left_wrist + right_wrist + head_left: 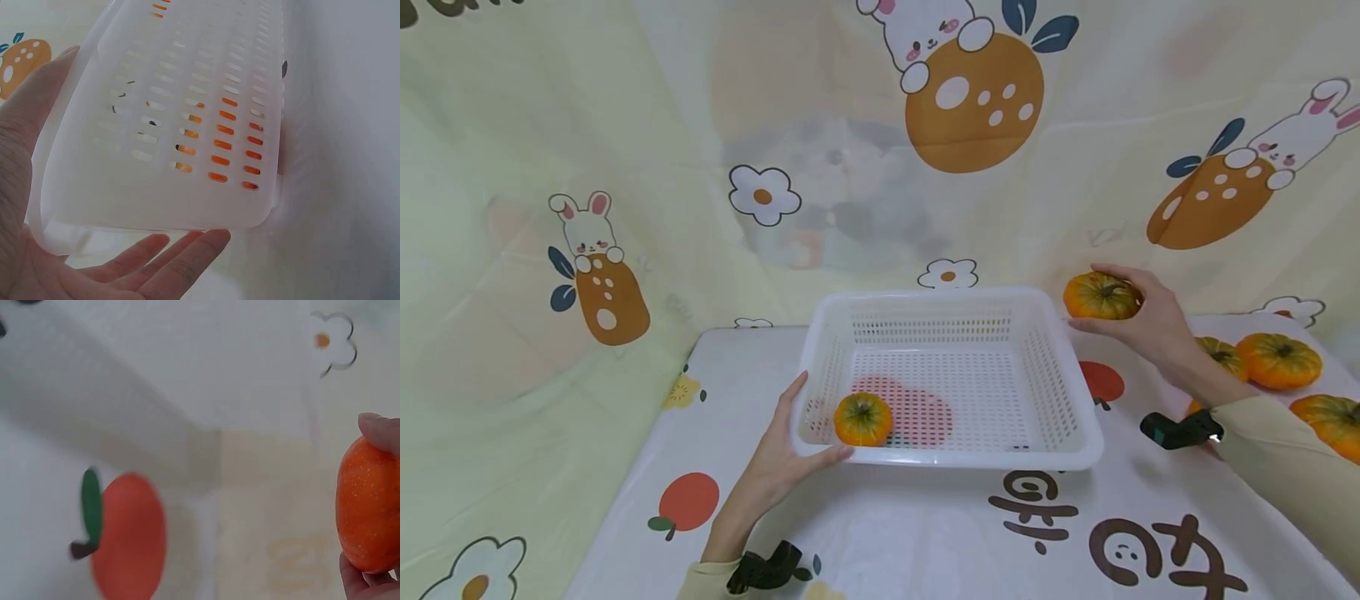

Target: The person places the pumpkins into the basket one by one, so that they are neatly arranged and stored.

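Observation:
A white perforated plastic basket [955, 458] stands in the middle of the table, and one small orange-green pumpkin [862, 419] sits in its near left corner. My left hand [778, 462] grips the basket at that corner, thumb over the near rim; in the left wrist view the fingers [187, 265] reach below the basket's wall. Off the basket's far right corner, my right hand [1150, 321] holds a second small pumpkin [1101, 297] up between thumb and fingers. The right wrist view shows that pumpkin's smooth orange side [369, 506].
Several more pumpkins [1279, 362] lie at the table's right side, partly behind the right forearm. A patterned cloth [842, 250] with rabbits and flowers hangs behind the table. The white tablecloth [917, 533] bears printed fruit and lettering.

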Action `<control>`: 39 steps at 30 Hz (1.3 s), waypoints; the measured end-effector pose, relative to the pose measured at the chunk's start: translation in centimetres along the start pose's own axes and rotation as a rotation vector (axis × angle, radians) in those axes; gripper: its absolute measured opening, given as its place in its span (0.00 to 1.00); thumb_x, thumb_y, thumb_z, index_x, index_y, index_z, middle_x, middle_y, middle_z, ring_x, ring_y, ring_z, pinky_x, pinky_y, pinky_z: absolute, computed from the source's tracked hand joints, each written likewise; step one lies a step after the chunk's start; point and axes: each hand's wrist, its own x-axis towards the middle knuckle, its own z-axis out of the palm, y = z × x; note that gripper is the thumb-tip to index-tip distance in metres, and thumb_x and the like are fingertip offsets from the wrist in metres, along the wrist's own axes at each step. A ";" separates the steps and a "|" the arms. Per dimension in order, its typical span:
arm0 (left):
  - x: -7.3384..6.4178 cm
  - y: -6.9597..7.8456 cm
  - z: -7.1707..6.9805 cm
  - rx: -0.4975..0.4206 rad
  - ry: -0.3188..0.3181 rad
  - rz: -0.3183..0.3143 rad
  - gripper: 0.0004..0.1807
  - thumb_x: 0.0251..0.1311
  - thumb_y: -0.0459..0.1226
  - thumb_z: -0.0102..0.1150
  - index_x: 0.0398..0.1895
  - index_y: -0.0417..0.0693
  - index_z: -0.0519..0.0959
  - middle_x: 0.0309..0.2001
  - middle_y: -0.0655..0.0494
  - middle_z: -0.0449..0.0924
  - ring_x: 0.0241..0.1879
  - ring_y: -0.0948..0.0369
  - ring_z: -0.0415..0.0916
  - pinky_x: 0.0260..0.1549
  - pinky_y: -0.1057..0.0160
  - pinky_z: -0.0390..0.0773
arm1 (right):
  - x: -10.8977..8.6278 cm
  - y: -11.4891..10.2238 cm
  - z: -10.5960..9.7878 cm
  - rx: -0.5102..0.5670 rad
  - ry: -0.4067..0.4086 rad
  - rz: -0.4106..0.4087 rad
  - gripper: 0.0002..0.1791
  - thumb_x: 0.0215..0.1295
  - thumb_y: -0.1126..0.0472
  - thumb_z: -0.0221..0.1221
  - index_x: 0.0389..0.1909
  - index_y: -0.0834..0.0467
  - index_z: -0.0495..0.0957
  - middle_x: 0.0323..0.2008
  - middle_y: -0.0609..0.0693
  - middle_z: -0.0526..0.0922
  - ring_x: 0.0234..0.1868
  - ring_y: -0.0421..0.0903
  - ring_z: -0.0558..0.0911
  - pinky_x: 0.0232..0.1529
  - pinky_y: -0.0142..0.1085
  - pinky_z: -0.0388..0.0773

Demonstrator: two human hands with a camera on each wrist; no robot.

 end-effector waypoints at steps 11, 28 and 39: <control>0.1 -0.2 0.1 0.002 0.002 0.003 0.65 0.51 0.48 0.82 0.85 0.55 0.46 0.79 0.44 0.60 0.71 0.43 0.66 0.68 0.29 0.64 | 1.4 -7.4 2.8 0.057 -0.148 -0.171 0.44 0.62 0.62 0.74 0.77 0.56 0.65 0.74 0.61 0.63 0.70 0.62 0.64 0.68 0.61 0.69; 0.2 -0.3 0.0 -0.007 -0.002 -0.005 0.65 0.51 0.49 0.82 0.85 0.57 0.46 0.80 0.45 0.59 0.73 0.43 0.63 0.69 0.29 0.62 | 3.4 -12.6 10.0 0.105 -0.469 -0.437 0.42 0.53 0.65 0.79 0.70 0.59 0.72 0.66 0.58 0.71 0.65 0.56 0.70 0.62 0.53 0.79; 0.2 -0.2 0.0 -0.006 0.008 -0.017 0.63 0.53 0.46 0.81 0.85 0.57 0.46 0.79 0.46 0.60 0.71 0.44 0.66 0.68 0.31 0.65 | 3.9 -12.2 14.3 0.108 -0.636 -0.496 0.42 0.52 0.61 0.80 0.69 0.57 0.74 0.64 0.56 0.74 0.62 0.56 0.74 0.61 0.51 0.81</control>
